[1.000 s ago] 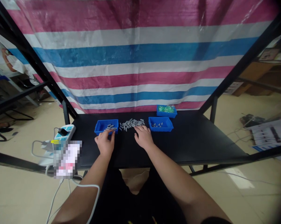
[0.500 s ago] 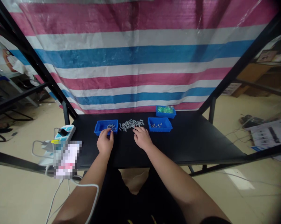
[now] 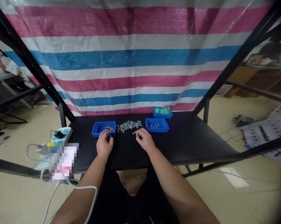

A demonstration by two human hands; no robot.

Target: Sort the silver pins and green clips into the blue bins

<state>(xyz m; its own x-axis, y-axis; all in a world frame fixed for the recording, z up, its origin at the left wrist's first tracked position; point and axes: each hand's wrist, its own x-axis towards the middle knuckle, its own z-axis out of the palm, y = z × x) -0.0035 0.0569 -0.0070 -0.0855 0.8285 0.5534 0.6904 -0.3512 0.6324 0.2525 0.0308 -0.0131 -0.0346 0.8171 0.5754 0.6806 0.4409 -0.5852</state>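
Observation:
My left hand (image 3: 104, 144) rests at the front rim of the left blue bin (image 3: 96, 129), its thumb apart from the curled fingers and nothing visible between them. Small grey metal cylinders (image 3: 109, 128) lie in the right part of that bin, close to the fingertips. Just in front of a loose pile of similar metal cylinders (image 3: 128, 125), my right hand (image 3: 145, 140) pinches one small grey metal cylinder (image 3: 134, 133) between thumb and fingers. Right of the pile, another blue bin (image 3: 163, 125) holds several small metal pieces.
Behind the right bin stands a blue bin (image 3: 162, 116) filled with green pieces. A power strip (image 3: 67, 132) with plugs, a blurred-out device (image 3: 64, 163) and white cables (image 3: 84, 187) occupy the left edge of the black table (image 3: 189, 146). A striped sheet (image 3: 131, 59) hangs behind, between black frame posts.
My right hand has drawn back from the pile towards me, a metal cylinder now showing in its fingers. My left hand has stayed by the left bin. The whole view has shifted slightly.

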